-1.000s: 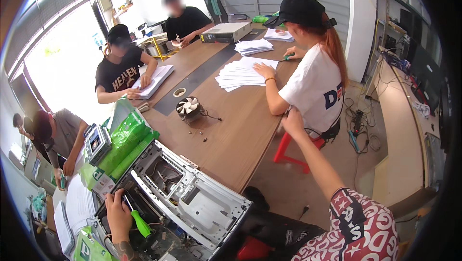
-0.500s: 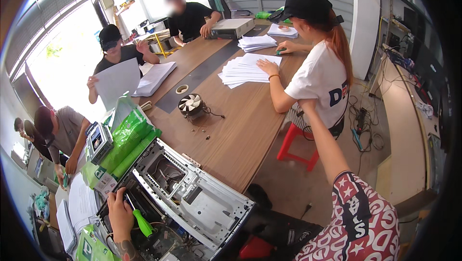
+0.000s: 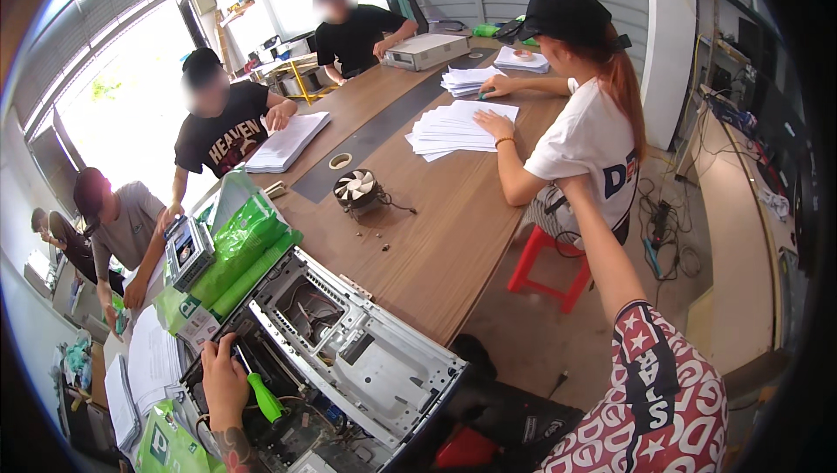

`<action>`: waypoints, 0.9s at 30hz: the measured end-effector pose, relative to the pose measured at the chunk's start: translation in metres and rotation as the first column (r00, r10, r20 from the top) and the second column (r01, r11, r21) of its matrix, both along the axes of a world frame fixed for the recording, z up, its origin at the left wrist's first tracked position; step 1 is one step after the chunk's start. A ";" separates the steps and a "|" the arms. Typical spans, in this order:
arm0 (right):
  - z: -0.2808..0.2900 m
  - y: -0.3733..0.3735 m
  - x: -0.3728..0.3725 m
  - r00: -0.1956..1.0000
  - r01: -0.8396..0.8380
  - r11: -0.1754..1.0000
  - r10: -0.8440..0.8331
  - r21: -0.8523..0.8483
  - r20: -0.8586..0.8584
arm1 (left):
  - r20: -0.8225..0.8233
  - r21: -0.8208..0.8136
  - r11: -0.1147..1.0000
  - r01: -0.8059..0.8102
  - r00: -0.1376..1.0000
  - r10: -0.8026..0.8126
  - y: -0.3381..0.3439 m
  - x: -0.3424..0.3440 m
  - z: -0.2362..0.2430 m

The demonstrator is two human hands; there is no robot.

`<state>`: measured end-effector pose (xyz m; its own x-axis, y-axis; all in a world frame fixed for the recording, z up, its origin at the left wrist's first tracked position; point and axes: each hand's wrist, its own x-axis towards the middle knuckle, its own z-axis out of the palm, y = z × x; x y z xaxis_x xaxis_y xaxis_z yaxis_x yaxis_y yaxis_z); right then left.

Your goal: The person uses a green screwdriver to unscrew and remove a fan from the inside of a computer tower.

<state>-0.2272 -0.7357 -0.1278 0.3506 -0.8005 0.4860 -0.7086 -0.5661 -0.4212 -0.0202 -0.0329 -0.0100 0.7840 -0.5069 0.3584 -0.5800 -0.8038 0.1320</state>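
My left hand (image 3: 225,381) is over the open computer case (image 3: 375,377), fingers curled at the shaft of a green-handled screwdriver (image 3: 264,399). The handle slants down over the dark inside, where cables and a circuit board show. My right forearm (image 3: 602,242), below a red-and-white patterned sleeve, stretches forward to the side of a seated person in a white shirt (image 3: 571,137); its hand is hidden there. Beyond the case stands a CPU cooler with a white fan (image 3: 356,185), with several screws (image 3: 384,246) near it. A metal drive (image 3: 188,252) rests on green packages (image 3: 240,251).
Paper sheets (image 3: 462,129) and a paper stack (image 3: 288,142) lie on the wooden table (image 3: 418,246), with a tape roll (image 3: 340,161). Several people sit around it. A red stool (image 3: 549,272) stands at right; cables (image 3: 663,238) trail on the floor.
The person at the far left of the table has lowered the raised sheet and reaches toward the drive. The view shifts slightly. My left hand and the screwdriver keep their place at the case.
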 end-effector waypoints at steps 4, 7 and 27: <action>0.020 0.029 -0.002 1.000 -0.017 0.996 0.016 0.089 0.011 | -0.027 0.003 1.000 -0.031 0.999 0.031 0.001 -0.002 0.003; 0.015 0.017 -0.008 0.999 0.039 0.994 -0.039 0.103 -0.002 | -0.014 -0.001 1.000 -0.012 1.000 0.012 -0.002 -0.001 0.001; -0.022 -0.040 -0.015 0.995 0.064 0.993 -0.055 -0.102 0.081 | -0.018 0.010 1.000 -0.014 1.000 0.014 -0.001 0.002 -0.001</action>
<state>-0.2421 -0.7760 -0.1494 0.2614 -0.7626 0.5917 -0.7096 -0.5674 -0.4178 -0.0177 -0.0343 -0.0111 0.7974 -0.4992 0.3389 -0.5661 -0.8134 0.1340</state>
